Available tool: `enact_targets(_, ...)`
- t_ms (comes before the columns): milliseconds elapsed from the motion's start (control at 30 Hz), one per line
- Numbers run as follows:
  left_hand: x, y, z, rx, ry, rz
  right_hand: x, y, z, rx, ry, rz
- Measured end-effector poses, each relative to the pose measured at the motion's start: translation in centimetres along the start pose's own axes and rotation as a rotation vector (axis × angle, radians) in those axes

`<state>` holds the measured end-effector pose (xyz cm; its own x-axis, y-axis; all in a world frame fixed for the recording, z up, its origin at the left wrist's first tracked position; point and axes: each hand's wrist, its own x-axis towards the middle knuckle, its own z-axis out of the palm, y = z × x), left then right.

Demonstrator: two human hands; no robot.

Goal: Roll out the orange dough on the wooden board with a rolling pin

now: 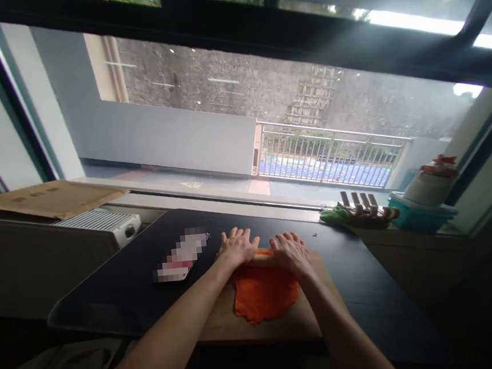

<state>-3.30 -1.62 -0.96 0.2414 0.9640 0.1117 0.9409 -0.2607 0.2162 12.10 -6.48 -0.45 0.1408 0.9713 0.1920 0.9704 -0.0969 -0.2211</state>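
A flat orange sheet of dough point(265, 295) lies spread on a wooden board point(241, 328) on a black table point(121, 287). My left hand point(237, 246) and my right hand point(292, 250) lie palm down, side by side, at the far edge of the dough. The fingers of both are spread. Something orange-brown runs under the palms, perhaps a rolling pin; most of it is hidden.
A blurred flat object point(181, 254) lies on the table left of the board. On the sill at right are a green and wooden item point(360, 209) and a stacked teal and white container point(426, 197). A white heater point(107, 224) and cardboard point(49, 197) are at left.
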Motion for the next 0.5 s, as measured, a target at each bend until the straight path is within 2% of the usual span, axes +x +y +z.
enact_targets(100, -2.5, 0.6, 0.0, 0.032, 0.042, 0.026, -2.4, 0.1, -0.2, -0.038, 0.048, -0.06)
enact_targets(200, -4.0, 0.8, -0.2, 0.053, 0.063, 0.053, -3.8, -0.2, -0.5, -0.086, 0.081, -0.059)
enact_targets(400, -4.5, -1.0, -1.0, 0.057, -0.003, 0.026, -4.6, -1.0, -0.7, -0.102, 0.069, -0.035)
enact_targets(500, -6.1, -1.6, -1.1, 0.08, 0.039, 0.098, -6.4, -0.2, -0.2, -0.078, 0.091, -0.097)
